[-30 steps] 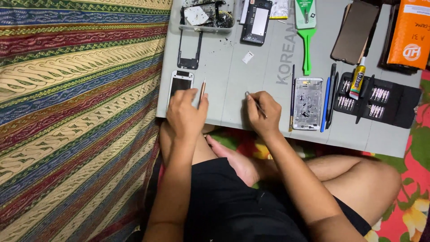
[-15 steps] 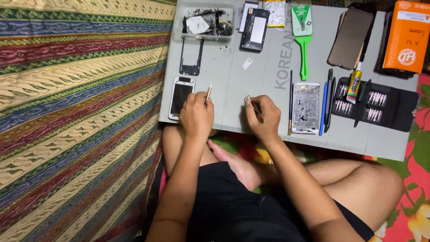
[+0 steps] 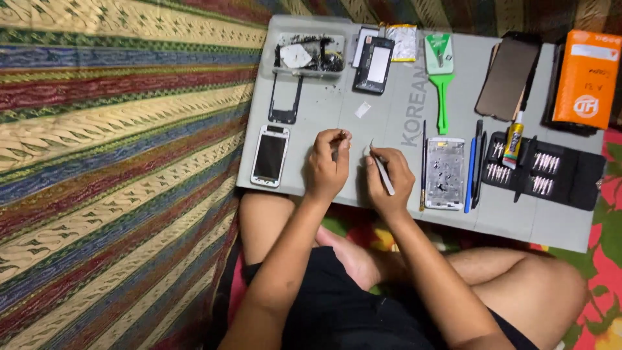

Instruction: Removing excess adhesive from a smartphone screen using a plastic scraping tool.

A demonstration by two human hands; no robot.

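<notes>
Sitting cross-legged behind a low grey work mat [image 3: 337, 110], the person brings both hands together over its smooth near edge. The left hand [image 3: 326, 170] is curled, its fingertips [image 3: 337, 137] pinched around a small dark part [image 3: 335, 154] too tiny to identify. The right hand [image 3: 389, 181] grips slim metal tweezers [image 3: 381, 170], thumb and forefinger closed on the shaft, the fine point angled up and just beside the left fingertips.

Left of the left-hand fingers lies a white-framed phone screen [image 3: 270, 155], glossy and rectangular, face up. Beyond it, farther from the fingers, rests a hollow black phone frame [image 3: 286, 98], and past that a clear plastic tray [image 3: 310, 55] of dark scraps and a pale piece.

Ahead of the fingertips, a small white scrap [image 3: 363, 109] sits on the mat, with a black phone housing [image 3: 374, 65] farther out. Right of the right-hand fingers a thin dark-handled tool [image 3: 424, 162] lies lengthwise, then a silvery metal midframe [image 3: 444, 173] dotted with holes, then a blue pen-shaped tool [image 3: 469, 174]. Farther right, well apart from the fingers, an open black case [image 3: 570, 181] shows rows of shiny screwdriver bits. A green plastic brush-like tool [image 3: 442, 97], a yellow glue tube [image 3: 513, 144], a dark glass panel [image 3: 506, 78] and an orange cardboard box [image 3: 588, 78] lie at the far side.

A coarse striped woven cloth [image 3: 116, 162] covers the floor to the left.
</notes>
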